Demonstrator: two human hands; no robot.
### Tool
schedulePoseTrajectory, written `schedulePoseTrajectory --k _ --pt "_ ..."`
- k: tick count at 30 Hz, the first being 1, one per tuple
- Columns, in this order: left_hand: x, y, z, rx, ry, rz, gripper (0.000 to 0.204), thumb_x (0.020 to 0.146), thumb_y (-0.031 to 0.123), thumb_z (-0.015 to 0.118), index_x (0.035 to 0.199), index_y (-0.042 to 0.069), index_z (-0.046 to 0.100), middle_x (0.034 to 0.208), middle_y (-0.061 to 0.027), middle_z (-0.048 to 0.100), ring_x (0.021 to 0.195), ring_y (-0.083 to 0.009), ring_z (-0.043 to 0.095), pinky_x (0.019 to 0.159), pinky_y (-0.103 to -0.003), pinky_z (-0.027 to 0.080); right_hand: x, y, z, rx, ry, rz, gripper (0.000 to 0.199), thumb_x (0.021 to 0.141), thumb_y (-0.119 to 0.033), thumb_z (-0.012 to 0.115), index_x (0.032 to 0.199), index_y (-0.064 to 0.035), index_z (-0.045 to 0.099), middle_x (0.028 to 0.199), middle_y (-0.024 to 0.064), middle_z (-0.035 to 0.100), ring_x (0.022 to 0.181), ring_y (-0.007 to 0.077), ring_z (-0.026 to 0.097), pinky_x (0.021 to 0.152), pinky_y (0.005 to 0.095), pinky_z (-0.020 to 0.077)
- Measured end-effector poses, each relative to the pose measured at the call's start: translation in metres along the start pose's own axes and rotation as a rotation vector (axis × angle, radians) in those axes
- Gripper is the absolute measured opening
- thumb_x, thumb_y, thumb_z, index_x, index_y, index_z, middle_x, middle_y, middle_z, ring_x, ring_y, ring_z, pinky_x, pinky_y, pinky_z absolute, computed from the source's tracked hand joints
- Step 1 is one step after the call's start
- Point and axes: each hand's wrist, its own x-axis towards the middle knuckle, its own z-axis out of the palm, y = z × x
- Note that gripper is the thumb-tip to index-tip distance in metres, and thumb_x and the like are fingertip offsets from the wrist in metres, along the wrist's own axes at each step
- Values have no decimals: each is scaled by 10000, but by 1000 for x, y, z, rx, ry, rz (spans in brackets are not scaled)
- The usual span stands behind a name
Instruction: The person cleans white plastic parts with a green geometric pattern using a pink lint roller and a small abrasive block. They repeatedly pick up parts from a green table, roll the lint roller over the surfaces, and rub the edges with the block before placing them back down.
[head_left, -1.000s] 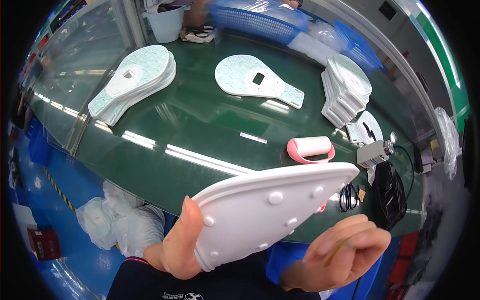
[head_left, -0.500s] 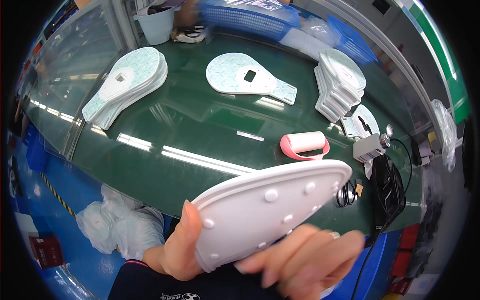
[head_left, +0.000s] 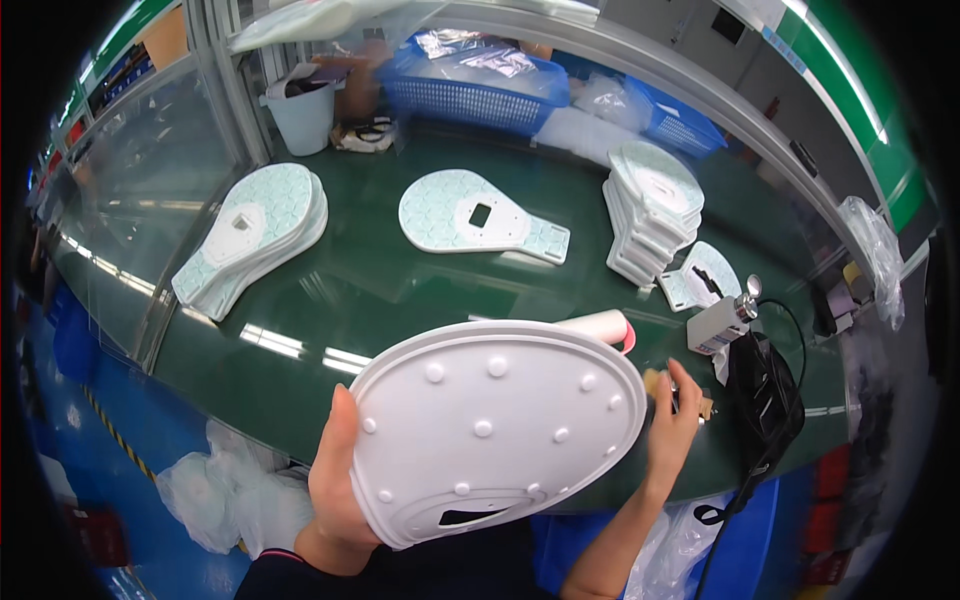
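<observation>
My left hand (head_left: 337, 490) grips the left edge of a white molded plastic shell (head_left: 520, 400), thumb on its face. The shell is rounded, with small round bumps and a dark slot low down, and its studded side faces me. To its right my right hand (head_left: 675, 430) is raised over the table, fingers curled. At its fingertips is a small blurred tan piece (head_left: 654, 383), seemingly pinched. Another small tan piece (head_left: 706, 408) lies just beyond that hand. Behind the shell, a roller with a pink frame (head_left: 628, 338) is partly hidden.
Patterned paddle-shaped panels lie on the green table (head_left: 420, 290): a left stack (head_left: 265, 205), a single panel (head_left: 440, 210), a right stack (head_left: 655, 200). A white pump bottle (head_left: 715, 328) and black bag (head_left: 765, 390) stand right. Blue baskets (head_left: 470, 95) line the back.
The shell has turned so its studded face shows more fully. My right hand has moved away from its lower edge to the table on the right, where a tan piece is now at its fingertips.
</observation>
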Motion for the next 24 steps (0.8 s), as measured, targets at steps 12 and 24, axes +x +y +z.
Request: schedulePoseTrajectory --k 12,24 --pt "16 7 16 -73 61 77 505 879 396 332 1205 13 378 1154 -184 458 1010 -316 487 873 -442 386 -76 -86 3 1350 -899 237 886 659 -409 668 1269 57 225 1288 151 319 1177 282 342 960 405 289" --pt "16 11 20 265 -180 380 499 844 123 409 1297 37 220 1253 -174 366 1111 -258 425 933 -373 356 -89 -97 2 1594 -805 350 575 838 -255 432 1253 56 184 1180 283 364 1037 466 414 845 579 360"
